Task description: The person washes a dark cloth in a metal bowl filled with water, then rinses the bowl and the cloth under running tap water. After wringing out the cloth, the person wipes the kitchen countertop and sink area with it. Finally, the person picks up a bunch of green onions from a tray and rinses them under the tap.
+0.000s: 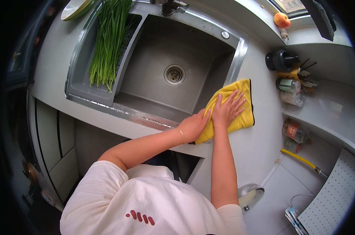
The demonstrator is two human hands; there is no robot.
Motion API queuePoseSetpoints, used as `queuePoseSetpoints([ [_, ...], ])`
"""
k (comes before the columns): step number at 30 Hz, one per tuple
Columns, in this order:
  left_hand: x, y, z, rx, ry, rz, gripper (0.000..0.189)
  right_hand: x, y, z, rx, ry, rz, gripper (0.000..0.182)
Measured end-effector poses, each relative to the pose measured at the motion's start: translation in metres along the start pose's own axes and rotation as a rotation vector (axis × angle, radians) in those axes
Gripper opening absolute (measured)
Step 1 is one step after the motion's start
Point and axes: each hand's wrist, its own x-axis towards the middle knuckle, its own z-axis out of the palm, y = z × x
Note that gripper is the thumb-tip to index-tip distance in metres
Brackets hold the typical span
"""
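A yellow cloth with a dark edge lies over the counter and the right front corner of the sink. My right hand rests flat on it with the fingers spread. At the cloth's left edge is my left hand, thumb and fingers close together; whether it pinches the fabric is hard to tell. The steel sink basin has a drain strainer in its floor. Long green garlic chives lie in the grey side basin at the left.
Jars, a black mortar and a bottle stand along the right wall. A peach sits on the sill. The faucet is behind the sink, a plate at the back left, a glass lid low right.
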Motion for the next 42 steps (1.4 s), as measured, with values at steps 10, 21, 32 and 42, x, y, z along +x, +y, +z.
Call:
queuePoseSetpoints([
  [10, 0.109, -0.04, -0.07, -0.771, 0.086, -0.244, 0.073, 0.154, -0.04, -0.014, 0.201, 0.09, -0.816, 0.041],
  [21, 0.065, 0.035, -0.13, -1.014, -0.066, 0.086, 0.058, 0.047, -0.028, -0.087, 1.695, 0.344, 0.488, 0.059],
  [32, 0.156, -0.028, -0.146, -0.886, 0.51, -0.366, 0.055, 0.233, -0.092, 0.005, 0.581, 0.091, 0.103, 0.053],
  [42, 0.105, -0.074, -0.168, -1.283, 0.733, -0.602, 0.054, 0.194, -0.214, 0.014, 0.654, 0.135, -0.754, 0.038],
])
